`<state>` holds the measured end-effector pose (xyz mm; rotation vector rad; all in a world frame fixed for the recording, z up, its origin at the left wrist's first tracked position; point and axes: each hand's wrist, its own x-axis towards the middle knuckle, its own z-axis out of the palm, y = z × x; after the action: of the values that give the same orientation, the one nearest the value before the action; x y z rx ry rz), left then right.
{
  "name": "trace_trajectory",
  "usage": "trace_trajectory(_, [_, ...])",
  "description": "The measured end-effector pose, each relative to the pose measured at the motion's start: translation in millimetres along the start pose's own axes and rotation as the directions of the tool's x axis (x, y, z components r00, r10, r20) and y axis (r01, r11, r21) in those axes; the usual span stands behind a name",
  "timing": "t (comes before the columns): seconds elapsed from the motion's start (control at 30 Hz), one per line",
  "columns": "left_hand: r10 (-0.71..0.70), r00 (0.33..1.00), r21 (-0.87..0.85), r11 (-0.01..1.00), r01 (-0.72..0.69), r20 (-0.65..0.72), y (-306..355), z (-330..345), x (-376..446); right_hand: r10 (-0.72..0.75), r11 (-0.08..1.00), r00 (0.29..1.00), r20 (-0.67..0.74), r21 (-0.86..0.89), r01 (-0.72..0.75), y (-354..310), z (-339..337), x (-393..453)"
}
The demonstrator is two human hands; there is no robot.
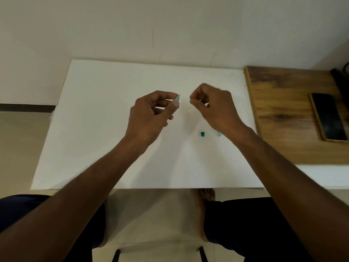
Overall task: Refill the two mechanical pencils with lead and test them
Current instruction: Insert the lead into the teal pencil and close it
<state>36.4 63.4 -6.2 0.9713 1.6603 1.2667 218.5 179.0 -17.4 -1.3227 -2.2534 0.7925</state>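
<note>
Refill under way, judged early. Left hand (149, 114) up above the white board (113, 129), thumb and forefinger pinching a teal mechanical pencil (177, 98), open end toward the right hand (211, 106). Right-hand fingertips pressed together as if on a lead; nothing visible between them, too fine to tell. Teal cap (202, 134) off, lying below the right hand beside the wrist. Another teal piece (219, 134) peeking from under that wrist, possibly the second pencil. Phone (328, 118) well to the right. Left to do, by the look: lead in, cap back, other pencil, testing.
</note>
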Motion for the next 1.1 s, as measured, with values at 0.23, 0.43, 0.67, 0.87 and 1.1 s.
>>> trace_trajectory(0.23, [0.036, 0.999, 0.096, 0.995, -0.035, -0.016, -1.3, 1.4, 0.7, 0.0, 0.875, 0.998, 0.069, 0.482, -0.033, -25.0, -17.5, -4.9])
trace_trajectory(0.43, [0.058, 0.998, 0.12, 0.991, -0.058, 0.004, -2.4, 1.8, 0.0, 0.009, 0.904, 0.999, 0.043, 0.427, -0.027, -21.1, -16.5, -5.6])
trace_trajectory(0.67, [0.058, 0.998, 0.13, 0.99, -0.06, 0.017, -2.0, 0.4, 0.0, -0.018, 0.914, 0.997, 0.069, 0.405, -0.011, -22.2, -17.6, -5.8])
trace_trajectory(0.87, [0.07, 0.996, 0.189, 0.979, -0.079, 0.05, -2.5, 1.1, -1.5, -0.044, 0.938, 0.991, 0.126, 0.347, -0.003, -19.2, -22.1, -5.7])
trace_trajectory(1.1, [0.125, 0.991, 0.258, 0.957, -0.136, 0.057, 0.1, 2.8, -2.9, -0.075, 0.951, 0.985, 0.157, 0.307, 0.023, -17.2, -28.9, -5.5])
